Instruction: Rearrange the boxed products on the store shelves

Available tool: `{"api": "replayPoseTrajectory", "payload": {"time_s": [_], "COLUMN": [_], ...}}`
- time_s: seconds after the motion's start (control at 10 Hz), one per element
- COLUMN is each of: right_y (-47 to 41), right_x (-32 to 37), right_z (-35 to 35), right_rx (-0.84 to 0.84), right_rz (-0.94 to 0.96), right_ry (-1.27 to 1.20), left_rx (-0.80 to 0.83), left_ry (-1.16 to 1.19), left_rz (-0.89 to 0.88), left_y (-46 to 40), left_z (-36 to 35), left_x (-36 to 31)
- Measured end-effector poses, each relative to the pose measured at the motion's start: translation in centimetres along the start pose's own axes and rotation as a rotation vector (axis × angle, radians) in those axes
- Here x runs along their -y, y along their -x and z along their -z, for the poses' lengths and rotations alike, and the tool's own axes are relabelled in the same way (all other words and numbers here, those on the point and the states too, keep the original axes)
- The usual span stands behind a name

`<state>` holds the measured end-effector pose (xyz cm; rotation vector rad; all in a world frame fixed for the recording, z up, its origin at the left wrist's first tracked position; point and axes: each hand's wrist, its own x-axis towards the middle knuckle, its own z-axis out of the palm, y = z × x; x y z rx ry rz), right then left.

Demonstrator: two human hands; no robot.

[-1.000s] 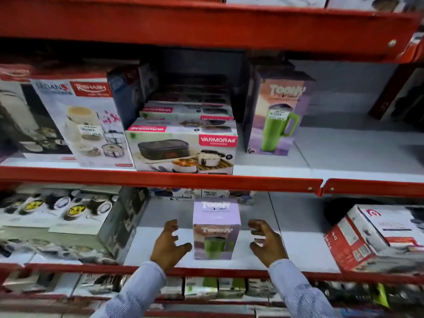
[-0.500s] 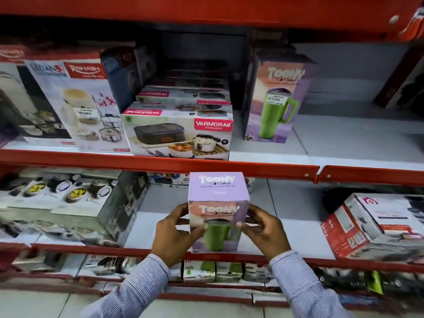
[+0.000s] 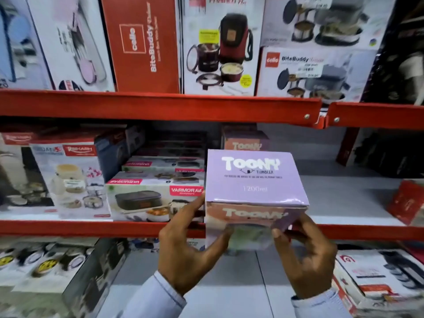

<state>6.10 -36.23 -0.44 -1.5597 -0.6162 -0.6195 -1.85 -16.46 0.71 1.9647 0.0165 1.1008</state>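
I hold a lilac Toony tumbler box (image 3: pixel 255 180) in front of the middle shelf, its top face tilted toward me. My left hand (image 3: pixel 188 253) grips its left side and lower front. My right hand (image 3: pixel 305 258) grips its right lower corner. Behind it, a second Toony box (image 3: pixel 245 141) stands upright at the back of the middle shelf, mostly hidden. The held box is off any shelf surface, level with the red shelf rail (image 3: pixel 91 228).
Stacked Varmora lunch-box cartons (image 3: pixel 153 198) and a Rishabh box (image 3: pixel 73 180) fill the middle shelf's left. Its right part (image 3: pixel 344 198) is bare grey, with a red box (image 3: pixel 406 203) at the edge. Cello boxes (image 3: pixel 146 42) line the top shelf. A white carton (image 3: pixel 376 278) lies low right.
Both hands closed on the tumbler box on the lower shelf and lifted it up to the middle shelf's height. The view tilted upward, showing the top shelf.
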Motion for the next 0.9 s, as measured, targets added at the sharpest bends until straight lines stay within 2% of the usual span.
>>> {"api": "replayPoseTrajectory", "payload": {"time_s": [0.3,0.7,0.8,0.9], "right_y": [-8.6,-10.1,-10.4,-9.6], "right_x": [-6.6,-10.0,-9.9,-9.3], "right_z": [0.5,-1.2,-1.2,-1.0], "right_rx": [0.125,0.225,0.228,0.162], "right_rz": [-0.143,-0.184,-0.208,-0.18], "right_ry": [0.031,0.121,0.136,0.122], "left_rx": [0.134,0.184,0.213,0.177], "left_ry": [-0.094,-0.238,-0.267,-0.28], "left_rz": [0.061,0.119,0.138,0.096], "left_y": [-6.5,-8.2,-8.6,-8.1], "left_z": [-8.7,-10.2,-10.2,-9.7], "left_x": [1.6,4.3,4.4,3.8]}}
